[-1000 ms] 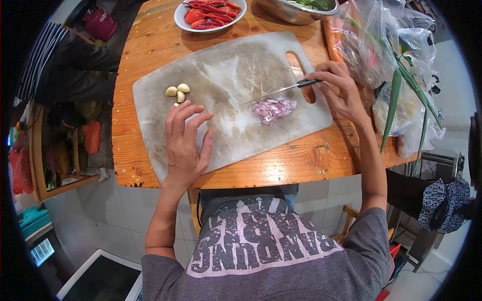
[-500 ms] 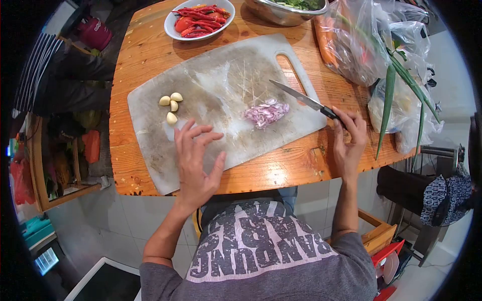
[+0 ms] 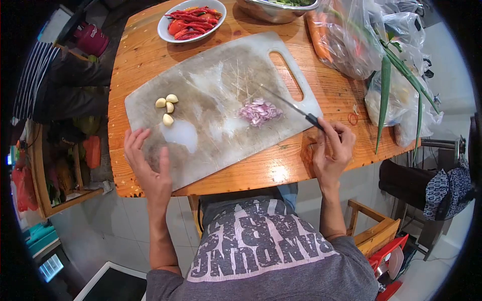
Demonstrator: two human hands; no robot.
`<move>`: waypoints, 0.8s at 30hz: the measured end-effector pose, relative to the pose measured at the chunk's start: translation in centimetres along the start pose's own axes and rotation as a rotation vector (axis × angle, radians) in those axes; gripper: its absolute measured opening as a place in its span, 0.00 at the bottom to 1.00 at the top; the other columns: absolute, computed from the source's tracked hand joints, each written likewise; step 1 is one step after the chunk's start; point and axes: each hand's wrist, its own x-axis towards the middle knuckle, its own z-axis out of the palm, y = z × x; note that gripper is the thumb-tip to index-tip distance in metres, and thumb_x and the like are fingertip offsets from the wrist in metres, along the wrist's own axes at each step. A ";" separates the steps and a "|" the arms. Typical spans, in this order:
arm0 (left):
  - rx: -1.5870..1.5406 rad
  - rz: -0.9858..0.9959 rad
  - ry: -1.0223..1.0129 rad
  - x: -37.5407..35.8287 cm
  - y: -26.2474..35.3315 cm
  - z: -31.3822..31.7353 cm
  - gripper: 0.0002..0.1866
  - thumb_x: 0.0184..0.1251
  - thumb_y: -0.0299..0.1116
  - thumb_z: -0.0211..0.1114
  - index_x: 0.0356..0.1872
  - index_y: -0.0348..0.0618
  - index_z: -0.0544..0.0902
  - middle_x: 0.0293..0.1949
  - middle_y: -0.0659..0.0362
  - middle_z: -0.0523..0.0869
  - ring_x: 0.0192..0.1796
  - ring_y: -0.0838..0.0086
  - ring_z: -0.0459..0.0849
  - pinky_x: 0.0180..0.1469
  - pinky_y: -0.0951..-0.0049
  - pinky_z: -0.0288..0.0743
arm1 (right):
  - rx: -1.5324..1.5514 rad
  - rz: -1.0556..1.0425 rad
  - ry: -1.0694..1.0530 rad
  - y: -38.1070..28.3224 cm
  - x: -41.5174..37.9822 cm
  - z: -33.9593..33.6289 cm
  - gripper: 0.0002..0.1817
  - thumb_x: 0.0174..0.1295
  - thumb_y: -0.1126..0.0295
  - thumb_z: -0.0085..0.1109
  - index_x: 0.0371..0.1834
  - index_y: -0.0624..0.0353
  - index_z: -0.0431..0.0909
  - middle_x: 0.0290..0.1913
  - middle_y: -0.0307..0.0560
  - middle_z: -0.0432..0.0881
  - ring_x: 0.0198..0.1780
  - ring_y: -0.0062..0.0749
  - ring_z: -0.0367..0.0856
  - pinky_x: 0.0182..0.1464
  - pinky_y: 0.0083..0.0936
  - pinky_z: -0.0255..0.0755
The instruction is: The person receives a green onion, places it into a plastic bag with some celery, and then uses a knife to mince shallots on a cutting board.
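My right hand [image 3: 333, 149] grips a kitchen knife [image 3: 288, 104] by its black handle, the blade angled up and left over the cutting board's right side. My left hand [image 3: 149, 163] is open, fingers spread, at the lower left edge of the white, stained cutting board [image 3: 201, 75]. Several peeled garlic cloves [image 3: 168, 119] lie on the board's left part, above that hand. A pile of sliced shallots [image 3: 259, 111] sits on the right part, left of the knife handle.
A white bowl of red chilies and tomatoes [image 3: 192, 21] and a metal bowl of greens [image 3: 277, 11] stand beyond the board. Plastic bags with carrots [image 3: 317, 35] and green onion leaves [image 3: 385, 95] lie at the right. A rubber band [image 3: 353, 119] rests near my right hand.
My left hand has moved left from beside the garlic to the board's edge. My right hand, still holding the knife, has shifted a little left and down. The view has shifted slightly.
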 end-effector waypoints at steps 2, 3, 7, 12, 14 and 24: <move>-0.141 -0.082 -0.006 -0.6 -1.5 0.2 0.24 0.73 0.34 0.60 0.68 0.40 0.73 0.71 0.47 0.69 0.80 0.52 0.58 0.81 0.52 0.48 | 0.009 0.029 0.040 0.5 0.3 0.3 0.19 0.60 0.81 0.68 0.54 0.53 0.90 0.43 0.46 0.81 0.46 0.40 0.76 0.49 0.32 0.70; -0.186 -0.086 0.001 -0.8 -1.7 0.2 0.25 0.74 0.37 0.58 0.69 0.39 0.72 0.72 0.47 0.68 0.81 0.52 0.58 0.81 0.52 0.48 | 0.065 0.092 0.006 0.5 0.4 0.3 0.16 0.63 0.80 0.66 0.54 0.56 0.89 0.43 0.47 0.81 0.47 0.38 0.75 0.51 0.31 0.70; -0.259 -0.094 -0.013 -0.9 -1.7 -0.1 0.29 0.76 0.45 0.51 0.71 0.36 0.69 0.75 0.46 0.65 0.81 0.54 0.56 0.81 0.53 0.46 | 0.308 0.193 -0.010 1.0 0.5 1.6 0.14 0.66 0.79 0.65 0.54 0.59 0.89 0.43 0.46 0.81 0.48 0.36 0.76 0.53 0.29 0.69; -0.331 -0.144 -0.047 -2.4 -0.9 -0.2 0.32 0.74 0.47 0.50 0.70 0.33 0.69 0.78 0.45 0.61 0.81 0.53 0.55 0.81 0.52 0.45 | 0.539 0.326 -0.024 0.6 1.6 2.1 0.14 0.67 0.80 0.64 0.54 0.60 0.88 0.43 0.46 0.80 0.48 0.34 0.77 0.53 0.28 0.71; -0.298 -0.152 -0.069 -3.6 1.1 0.1 0.33 0.73 0.48 0.51 0.70 0.33 0.69 0.79 0.44 0.59 0.82 0.52 0.52 0.81 0.50 0.43 | 0.577 0.367 -0.024 1.2 2.0 2.4 0.14 0.66 0.81 0.64 0.54 0.61 0.88 0.43 0.46 0.81 0.48 0.32 0.77 0.52 0.26 0.72; -0.156 -0.037 0.030 -3.4 3.4 -0.5 0.28 0.68 0.34 0.59 0.69 0.37 0.71 0.77 0.45 0.62 0.84 0.46 0.46 0.82 0.44 0.38 | 0.266 0.080 -0.156 -4.2 -1.0 -2.2 0.20 0.57 0.83 0.70 0.54 0.57 0.90 0.36 0.46 0.80 0.32 0.31 0.78 0.33 0.24 0.72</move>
